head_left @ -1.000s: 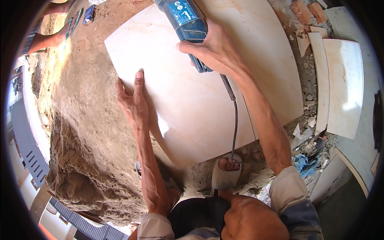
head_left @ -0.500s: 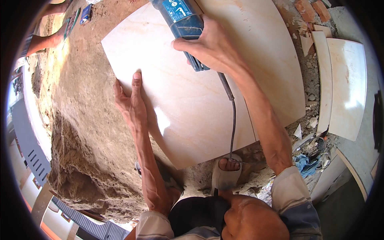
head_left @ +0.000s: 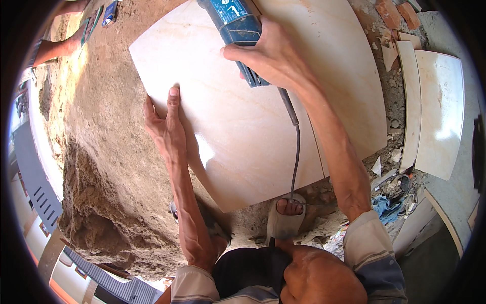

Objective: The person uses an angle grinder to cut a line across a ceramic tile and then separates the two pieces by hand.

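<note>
My right hand point(head_left: 276, 58) is wrapped around the rear body of a blue corded power tool point(head_left: 238, 30), which looks like an angle grinder. Its front end lies beyond the top edge of the view, so the disc is hidden. A black cord point(head_left: 295, 152) runs from its tail toward my foot. Beneath it lies a large glossy cream tile point(head_left: 238, 147) with a thin dark straight line point(head_left: 319, 152) across it, right of the tool. My left hand point(head_left: 168, 126) grips the tile's left edge, thumb on top and the other fingers at the rim, partly hidden.
Bare dirt point(head_left: 111, 121) drops to a crumbly edge at left. Tile offcuts point(head_left: 439, 111), broken bricks point(head_left: 387, 14) and a blue rag point(head_left: 389, 209) lie at right. My sandalled foot point(head_left: 287, 215) is by the tile's near edge. Another person's leg point(head_left: 55, 50) shows at upper left.
My right hand and the power tool have shifted slightly up and to the right over the tile, drawing the cord along. My left hand keeps its hold on the edge.
</note>
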`<state>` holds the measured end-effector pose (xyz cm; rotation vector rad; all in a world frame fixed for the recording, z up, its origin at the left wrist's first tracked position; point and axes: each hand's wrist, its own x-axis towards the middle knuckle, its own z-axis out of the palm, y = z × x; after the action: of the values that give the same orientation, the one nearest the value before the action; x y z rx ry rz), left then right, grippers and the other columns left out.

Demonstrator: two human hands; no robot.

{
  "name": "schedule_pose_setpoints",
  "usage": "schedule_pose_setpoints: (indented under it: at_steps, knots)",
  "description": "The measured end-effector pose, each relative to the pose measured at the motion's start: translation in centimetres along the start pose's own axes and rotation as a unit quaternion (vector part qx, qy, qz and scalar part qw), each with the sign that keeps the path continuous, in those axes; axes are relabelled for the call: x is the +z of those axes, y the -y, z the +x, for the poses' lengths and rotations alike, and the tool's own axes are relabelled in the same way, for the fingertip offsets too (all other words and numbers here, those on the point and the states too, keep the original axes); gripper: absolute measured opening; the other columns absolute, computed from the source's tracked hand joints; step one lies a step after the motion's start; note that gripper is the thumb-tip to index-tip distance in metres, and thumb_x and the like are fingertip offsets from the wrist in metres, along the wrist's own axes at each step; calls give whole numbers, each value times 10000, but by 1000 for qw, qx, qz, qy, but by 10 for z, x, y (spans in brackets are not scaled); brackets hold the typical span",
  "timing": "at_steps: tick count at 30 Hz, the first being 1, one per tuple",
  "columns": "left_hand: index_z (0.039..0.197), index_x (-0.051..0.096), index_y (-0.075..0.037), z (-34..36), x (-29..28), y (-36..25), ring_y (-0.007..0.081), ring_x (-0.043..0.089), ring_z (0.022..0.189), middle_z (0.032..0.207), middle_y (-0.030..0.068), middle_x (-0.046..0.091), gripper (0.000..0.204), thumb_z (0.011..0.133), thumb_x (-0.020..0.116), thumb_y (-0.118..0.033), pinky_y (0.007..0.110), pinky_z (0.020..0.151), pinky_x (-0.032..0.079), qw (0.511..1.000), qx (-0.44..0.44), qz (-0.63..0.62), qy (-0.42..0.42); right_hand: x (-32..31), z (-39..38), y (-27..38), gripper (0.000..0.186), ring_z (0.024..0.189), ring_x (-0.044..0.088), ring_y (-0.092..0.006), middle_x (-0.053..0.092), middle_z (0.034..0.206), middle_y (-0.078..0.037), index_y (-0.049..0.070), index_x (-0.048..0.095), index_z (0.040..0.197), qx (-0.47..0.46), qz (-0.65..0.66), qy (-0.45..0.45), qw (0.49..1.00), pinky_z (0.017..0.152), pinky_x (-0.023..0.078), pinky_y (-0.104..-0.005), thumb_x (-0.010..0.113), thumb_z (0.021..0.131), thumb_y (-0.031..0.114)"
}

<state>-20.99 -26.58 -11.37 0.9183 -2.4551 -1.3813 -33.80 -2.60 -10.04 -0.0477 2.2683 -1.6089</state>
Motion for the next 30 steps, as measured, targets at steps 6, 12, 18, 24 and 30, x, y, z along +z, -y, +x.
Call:
schedule_pose_setpoints:
  at_steps: [6,12,18,24,30]
  knots:
    - [1337,690,46,-2,2,3,341,789,1035,1100,241,798,704,963,867,-523,555,933,643,999,20,-22,-25,3,-1,0,464,603,696,-245,696,719,-124,5,713,879,-4,-3,-6,1000,549,574,-395,871,702,404]
    - [1329,695,49,-3,4,2,333,797,1002,1069,236,803,667,970,872,-486,531,905,655,999,31,-24,-34,0,0,1,410,603,716,-222,710,723,-111,26,726,908,-7,-18,12,1000,554,588,-372,869,769,383]
    - [1330,695,52,-1,3,3,332,804,970,1060,236,807,661,971,876,-473,522,878,663,999,32,-26,-32,1,-1,0,388,579,684,-231,683,677,-109,56,703,783,-10,0,-3,1000,544,562,-386,869,717,401]
    - [1354,683,64,-3,5,2,344,804,1001,1089,255,805,692,969,876,-477,528,889,665,998,33,-15,-45,1,-1,0,360,567,680,-225,680,670,-103,85,689,756,-5,0,3,1000,531,556,-382,866,720,396]
    - [1358,682,62,-3,4,2,353,801,1019,1102,257,801,709,963,876,-494,549,898,662,999,25,-20,-36,-1,-3,3,341,571,681,-223,674,658,-99,97,682,744,2,-1,7,1000,539,558,-377,860,723,387]
